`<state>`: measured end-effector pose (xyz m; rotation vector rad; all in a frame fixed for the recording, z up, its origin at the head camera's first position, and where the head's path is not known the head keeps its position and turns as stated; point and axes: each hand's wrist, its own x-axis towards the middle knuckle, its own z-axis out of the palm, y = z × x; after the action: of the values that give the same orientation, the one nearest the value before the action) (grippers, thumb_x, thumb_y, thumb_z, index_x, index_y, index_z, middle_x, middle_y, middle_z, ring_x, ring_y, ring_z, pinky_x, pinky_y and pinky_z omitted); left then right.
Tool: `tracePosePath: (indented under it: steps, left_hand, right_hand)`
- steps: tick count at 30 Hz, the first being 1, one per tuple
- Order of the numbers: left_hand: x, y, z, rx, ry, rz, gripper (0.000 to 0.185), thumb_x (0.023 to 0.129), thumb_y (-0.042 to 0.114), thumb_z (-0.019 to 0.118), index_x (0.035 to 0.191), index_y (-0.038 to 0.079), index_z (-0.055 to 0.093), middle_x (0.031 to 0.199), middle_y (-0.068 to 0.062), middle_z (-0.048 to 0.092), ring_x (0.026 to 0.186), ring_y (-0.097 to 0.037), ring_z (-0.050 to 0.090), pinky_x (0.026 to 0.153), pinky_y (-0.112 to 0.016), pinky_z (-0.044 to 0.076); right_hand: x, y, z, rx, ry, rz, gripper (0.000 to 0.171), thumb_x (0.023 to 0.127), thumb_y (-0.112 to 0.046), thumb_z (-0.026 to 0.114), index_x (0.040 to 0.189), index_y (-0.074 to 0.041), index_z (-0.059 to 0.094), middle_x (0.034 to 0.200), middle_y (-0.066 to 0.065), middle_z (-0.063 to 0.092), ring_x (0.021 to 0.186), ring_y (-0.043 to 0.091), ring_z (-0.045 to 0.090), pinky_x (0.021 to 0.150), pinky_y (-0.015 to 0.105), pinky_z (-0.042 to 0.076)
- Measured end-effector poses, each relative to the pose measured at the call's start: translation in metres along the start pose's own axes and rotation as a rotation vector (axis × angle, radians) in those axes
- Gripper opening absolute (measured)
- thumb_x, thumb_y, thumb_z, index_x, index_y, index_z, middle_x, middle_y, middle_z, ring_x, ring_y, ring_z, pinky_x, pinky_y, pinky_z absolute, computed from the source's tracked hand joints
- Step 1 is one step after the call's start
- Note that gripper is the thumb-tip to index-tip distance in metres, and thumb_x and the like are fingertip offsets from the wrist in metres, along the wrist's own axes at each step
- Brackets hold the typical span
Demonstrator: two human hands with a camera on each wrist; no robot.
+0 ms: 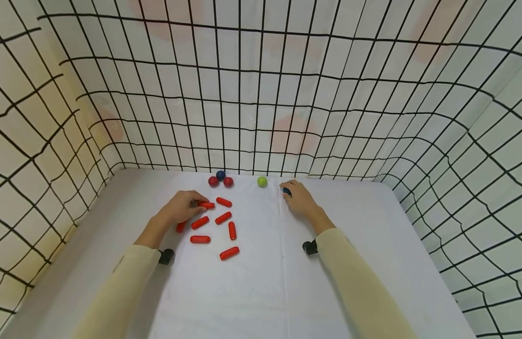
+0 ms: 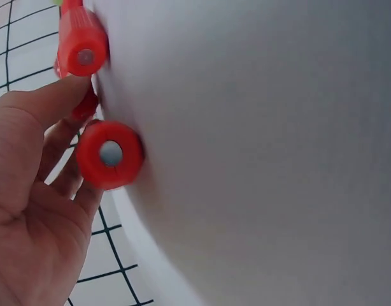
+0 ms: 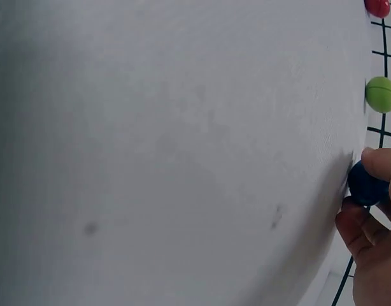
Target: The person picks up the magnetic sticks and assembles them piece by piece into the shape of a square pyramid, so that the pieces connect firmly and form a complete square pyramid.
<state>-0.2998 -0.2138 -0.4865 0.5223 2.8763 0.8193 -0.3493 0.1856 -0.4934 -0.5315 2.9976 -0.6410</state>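
Note:
My left hand (image 1: 198, 203) lies on the white table (image 1: 261, 282) among several red cylinders. Its thumb and fingers pinch one red cylinder (image 1: 207, 205) at the fingertips. In the left wrist view the left hand (image 2: 65, 124) has that red cylinder (image 2: 87, 105) between thumb and finger, with another red cylinder (image 2: 109, 155) end-on beside the fingers. My right hand (image 1: 289, 193) rests at the back of the table and pinches a dark blue ball (image 1: 286, 191). The right wrist view shows the ball (image 3: 365, 185) between the fingertips (image 3: 381, 162), down on the table.
Against the back wall sit two red balls (image 1: 213, 181), a dark blue ball (image 1: 220, 175) and a green ball (image 1: 262, 181). Loose red cylinders (image 1: 229, 253) lie between my arms. Grid-patterned walls (image 1: 261, 94) close in the table on three sides.

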Motion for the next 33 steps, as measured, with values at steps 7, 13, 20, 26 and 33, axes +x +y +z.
tracePosePath:
  steps: [7, 13, 20, 26, 33]
  left_hand:
    - [-0.005, 0.005, 0.002, -0.046, 0.040, -0.011, 0.034, 0.093, 0.024, 0.078, 0.125, 0.012, 0.075, 0.109, -0.005, 0.072, 0.099, -0.023, 0.062, 0.089, -0.037, 0.058]
    - [-0.006, 0.016, 0.005, -0.122, 0.073, 0.006, 0.036, 0.092, 0.026, 0.079, 0.125, 0.012, 0.075, 0.110, -0.004, 0.075, 0.100, -0.023, 0.066, 0.086, -0.035, 0.061]
    - [-0.006, 0.033, 0.013, -0.177, 0.081, 0.025, 0.034, 0.091, 0.028, 0.080, 0.122, 0.015, 0.076, 0.108, -0.002, 0.077, 0.098, -0.021, 0.069, 0.076, -0.028, 0.060]
    - [-0.004, 0.054, 0.026, -0.205, 0.066, 0.053, 0.029, 0.090, 0.029, 0.081, 0.118, 0.020, 0.079, 0.105, 0.005, 0.076, 0.095, -0.016, 0.066, 0.076, -0.025, 0.056]
    - [0.006, 0.081, 0.045, -0.213, 0.053, 0.072, 0.029, 0.089, 0.024, 0.083, 0.117, 0.017, 0.080, 0.103, 0.006, 0.078, 0.088, -0.009, 0.066, 0.079, -0.025, 0.057]
  right_hand:
    - [-0.016, 0.001, -0.004, 0.114, 0.001, 0.016, 0.040, 0.105, -0.013, 0.056, 0.145, -0.007, 0.056, 0.148, 0.020, 0.049, 0.140, 0.040, 0.048, 0.119, 0.054, 0.039]
    - [-0.029, 0.004, -0.006, 0.172, 0.013, 0.013, 0.044, 0.103, -0.011, 0.060, 0.147, -0.007, 0.054, 0.142, 0.023, 0.055, 0.127, 0.038, 0.058, 0.107, 0.050, 0.050]
    - [-0.049, 0.004, -0.002, 0.293, 0.020, 0.044, 0.047, 0.101, -0.013, 0.065, 0.146, -0.008, 0.054, 0.145, 0.022, 0.057, 0.124, 0.038, 0.063, 0.106, 0.049, 0.052]
    - [-0.061, -0.001, 0.001, 0.353, 0.061, 0.037, 0.044, 0.098, -0.020, 0.070, 0.140, -0.011, 0.060, 0.136, 0.016, 0.064, 0.112, 0.031, 0.067, 0.100, 0.046, 0.055]
    - [-0.069, -0.008, 0.007, 0.432, 0.085, 0.038, 0.044, 0.095, -0.019, 0.074, 0.137, -0.012, 0.062, 0.133, 0.013, 0.067, 0.107, 0.027, 0.068, 0.098, 0.045, 0.056]
